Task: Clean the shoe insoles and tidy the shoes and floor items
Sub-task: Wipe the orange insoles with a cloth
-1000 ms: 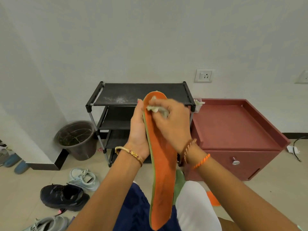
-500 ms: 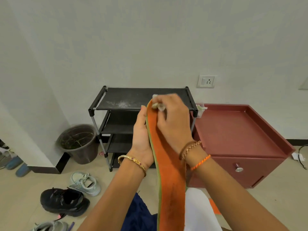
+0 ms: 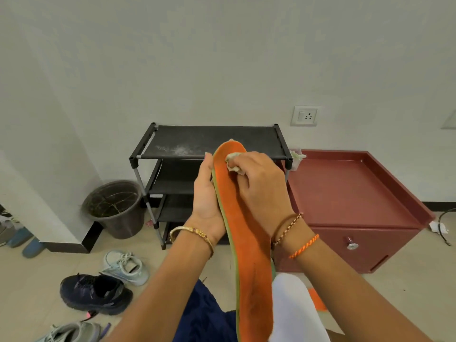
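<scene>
Both hands work one orange insole [image 3: 249,243] (right [image 3: 261,183] pinching a cloth [image 3: 233,161]).

Both forearms raised, left hand [image 3: 206,193] cupped upright, right hand [image 3: 261,183] in curled grip.

The insole [image 3: 249,243] held between the hands has a matt, felt-like orange face with dark scuffing low down and a dull green foamy edge. Pressed to its top is a pale, crumpled cloth [image 3: 233,161]. Behind the hands, the rack [image 3: 197,141] has matt black fabric shelves, the top one dusted white, on grey metal tubes with black plastic joints. Right of the hands, the red cabinet [image 3: 345,193] looks smooth and faintly satin, with a shiny metal knob [image 3: 351,245].
</scene>
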